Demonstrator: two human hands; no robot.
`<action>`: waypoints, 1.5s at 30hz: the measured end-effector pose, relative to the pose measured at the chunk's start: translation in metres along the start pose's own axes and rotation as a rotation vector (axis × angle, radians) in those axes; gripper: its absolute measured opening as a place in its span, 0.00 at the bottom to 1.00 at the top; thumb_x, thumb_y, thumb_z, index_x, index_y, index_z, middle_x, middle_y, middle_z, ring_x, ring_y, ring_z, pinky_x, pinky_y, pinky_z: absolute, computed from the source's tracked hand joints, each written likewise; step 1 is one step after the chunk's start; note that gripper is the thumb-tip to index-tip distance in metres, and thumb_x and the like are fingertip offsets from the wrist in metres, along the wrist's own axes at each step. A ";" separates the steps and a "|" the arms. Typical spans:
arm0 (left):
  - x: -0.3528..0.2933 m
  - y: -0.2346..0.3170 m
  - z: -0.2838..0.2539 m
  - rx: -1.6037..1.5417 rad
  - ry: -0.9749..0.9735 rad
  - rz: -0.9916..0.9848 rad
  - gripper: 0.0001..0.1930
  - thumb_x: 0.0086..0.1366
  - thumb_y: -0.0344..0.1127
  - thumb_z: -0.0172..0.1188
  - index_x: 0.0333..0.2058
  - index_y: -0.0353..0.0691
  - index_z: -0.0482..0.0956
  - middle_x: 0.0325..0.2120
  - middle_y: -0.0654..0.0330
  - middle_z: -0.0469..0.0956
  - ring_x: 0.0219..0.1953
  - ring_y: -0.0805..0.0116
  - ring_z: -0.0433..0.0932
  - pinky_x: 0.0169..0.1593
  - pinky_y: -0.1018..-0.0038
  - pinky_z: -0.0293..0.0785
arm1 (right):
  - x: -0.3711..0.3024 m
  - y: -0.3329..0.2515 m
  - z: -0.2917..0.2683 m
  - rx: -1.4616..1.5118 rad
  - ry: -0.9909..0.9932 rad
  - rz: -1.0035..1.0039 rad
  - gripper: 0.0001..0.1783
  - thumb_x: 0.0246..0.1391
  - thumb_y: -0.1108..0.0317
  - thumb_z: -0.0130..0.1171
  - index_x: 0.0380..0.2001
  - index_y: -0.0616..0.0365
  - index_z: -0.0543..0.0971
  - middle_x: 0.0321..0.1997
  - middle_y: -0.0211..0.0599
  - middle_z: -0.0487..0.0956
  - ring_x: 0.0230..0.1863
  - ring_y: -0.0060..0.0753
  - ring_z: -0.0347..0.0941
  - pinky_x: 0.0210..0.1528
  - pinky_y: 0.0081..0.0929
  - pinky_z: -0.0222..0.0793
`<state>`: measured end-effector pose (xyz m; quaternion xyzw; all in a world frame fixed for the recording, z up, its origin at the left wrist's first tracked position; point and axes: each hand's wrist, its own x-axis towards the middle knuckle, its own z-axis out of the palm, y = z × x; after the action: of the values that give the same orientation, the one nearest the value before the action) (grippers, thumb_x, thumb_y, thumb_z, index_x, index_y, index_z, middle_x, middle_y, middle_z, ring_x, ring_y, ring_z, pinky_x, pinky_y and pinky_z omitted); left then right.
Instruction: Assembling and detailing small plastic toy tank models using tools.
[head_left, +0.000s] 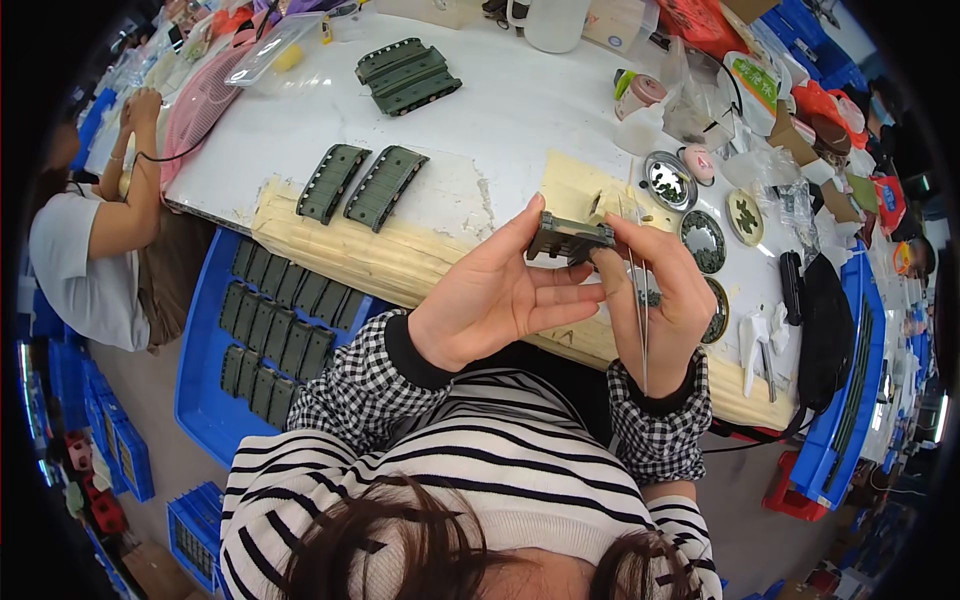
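Observation:
My left hand [480,295] holds a small dark green curved plastic part [562,240], thumb on its top edge and fingers spread beneath. My right hand [668,295] pinches the part's right end between thumb and fingers. A pair of thin metal tweezers [644,345] lies along that palm, its tips pointing up past the fingers. Whether a smaller piece sits between the right fingertips is hidden. Two similar green curved parts [332,184] [386,188] stand on the table to the left, and several more [408,78] are grouped farther back.
Round dishes with small green pieces [669,182] [703,243] [745,218] stand at the right. A blue crate [205,410] at lower left holds rows of green parts. Cardboard [360,258] pads the table's front edge. Another person [95,245] sits at the left.

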<state>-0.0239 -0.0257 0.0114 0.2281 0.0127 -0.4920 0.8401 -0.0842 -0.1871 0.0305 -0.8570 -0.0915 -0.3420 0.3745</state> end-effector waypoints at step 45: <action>-0.017 -0.009 -0.024 0.435 0.024 0.088 0.21 0.71 0.33 0.51 0.59 0.36 0.58 0.41 0.49 0.77 0.39 0.65 0.81 0.47 0.69 0.79 | 0.008 0.140 -0.099 -0.484 -0.444 0.464 0.08 0.49 0.72 0.62 0.32 0.64 0.78 0.29 0.46 0.80 0.30 0.44 0.77 0.34 0.32 0.71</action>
<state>-0.0355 -0.0065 -0.0090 0.4099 -0.0938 -0.4434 0.7916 -0.0718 -0.3559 0.0024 -0.9714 0.1091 -0.0668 0.2003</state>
